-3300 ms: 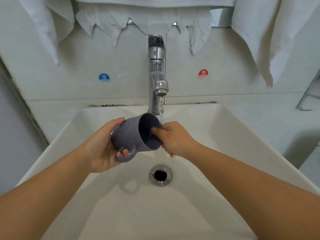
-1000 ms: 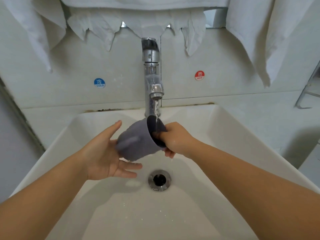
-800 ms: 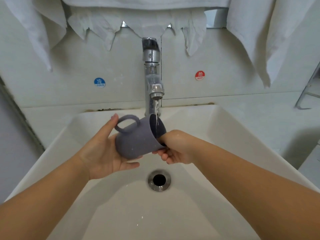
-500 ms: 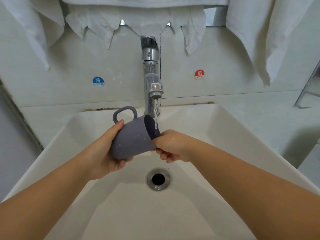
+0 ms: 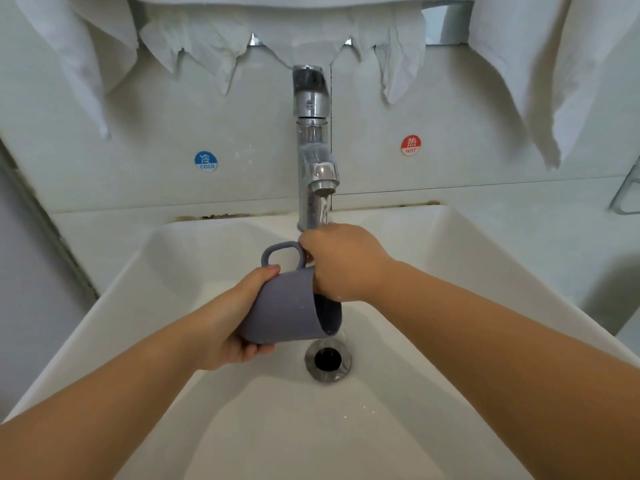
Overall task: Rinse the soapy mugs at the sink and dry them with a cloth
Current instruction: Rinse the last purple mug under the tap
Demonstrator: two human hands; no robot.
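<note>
I see both forearms reaching in over the near edge of the white sink (image 5: 114, 306). My left hand (image 5: 230, 322) wraps round the base end of the grey mug (image 5: 287, 306), which lies tipped on its side over the drain (image 5: 328, 359), mouth towards the right and handle up. Water spills from its lower rim into the drain. My right hand (image 5: 341, 263) is curled at the mug's upper rim beside the handle. Past it, at the sink's far edge, the chrome tap (image 5: 313, 147) runs onto that hand. White cloths (image 5: 207, 46) hang on the wall above.
</note>
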